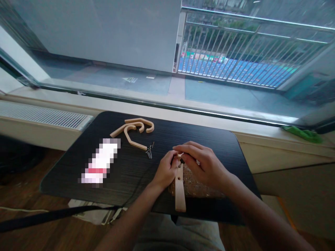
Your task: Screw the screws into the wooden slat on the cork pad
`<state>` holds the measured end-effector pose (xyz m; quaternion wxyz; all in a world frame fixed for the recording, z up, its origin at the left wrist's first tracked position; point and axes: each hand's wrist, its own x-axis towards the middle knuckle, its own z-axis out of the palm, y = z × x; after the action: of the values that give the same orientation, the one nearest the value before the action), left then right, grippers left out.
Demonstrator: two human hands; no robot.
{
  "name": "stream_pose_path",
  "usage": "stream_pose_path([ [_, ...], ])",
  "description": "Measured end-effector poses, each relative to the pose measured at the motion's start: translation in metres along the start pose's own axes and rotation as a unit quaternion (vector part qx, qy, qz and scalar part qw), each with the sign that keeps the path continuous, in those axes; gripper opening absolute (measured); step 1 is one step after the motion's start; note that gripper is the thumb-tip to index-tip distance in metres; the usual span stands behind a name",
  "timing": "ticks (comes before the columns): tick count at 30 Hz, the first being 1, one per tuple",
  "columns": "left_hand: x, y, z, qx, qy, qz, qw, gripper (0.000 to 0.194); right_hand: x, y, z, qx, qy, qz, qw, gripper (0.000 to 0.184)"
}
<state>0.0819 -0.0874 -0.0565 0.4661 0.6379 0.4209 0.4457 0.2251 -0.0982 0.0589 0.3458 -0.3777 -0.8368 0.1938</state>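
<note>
My left hand (166, 169) is closed around the upper part of a pale wooden hook (180, 195), whose straight end points toward me and has a dark hole in it. The hook lies over a brown, speckled block (192, 181) at the table's front edge. My right hand (205, 162) reaches in from the right, its thumb and fingers pinched together above the hook's far end. Whatever is between those fingertips is mostly hidden. Left of my hands lie several screws (149, 152), in a small pile, beside more curved wooden hooks (134, 142).
All this rests on a dark table (146, 181) with rounded corners. A blurred-out white and pink item (102, 160) lies at its left. Behind stand a window sill (167, 115) and a radiator (47, 115). A black strap (65, 212) crosses at lower left.
</note>
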Motion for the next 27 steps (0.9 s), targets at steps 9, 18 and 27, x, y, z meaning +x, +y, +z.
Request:
stream_pose_path([
  [9, 0.001, -0.003, 0.000, 0.005, -0.001, 0.006, 1.000, 0.017, 0.002, -0.010, -0.022, -0.133, -0.119, 0.000, 0.984, 0.045],
  [18, 0.008, -0.005, 0.000, 0.040, -0.008, 0.024, 0.999, 0.016, 0.008, -0.013, -0.028, -0.141, -0.125, 0.021, 0.982, 0.047],
  [27, 0.048, -0.001, 0.004, 0.074, -0.008, 0.035, 0.997, 0.013, 0.011, 0.017, -0.023, -0.130, -0.049, 0.059, 0.989, 0.046],
])
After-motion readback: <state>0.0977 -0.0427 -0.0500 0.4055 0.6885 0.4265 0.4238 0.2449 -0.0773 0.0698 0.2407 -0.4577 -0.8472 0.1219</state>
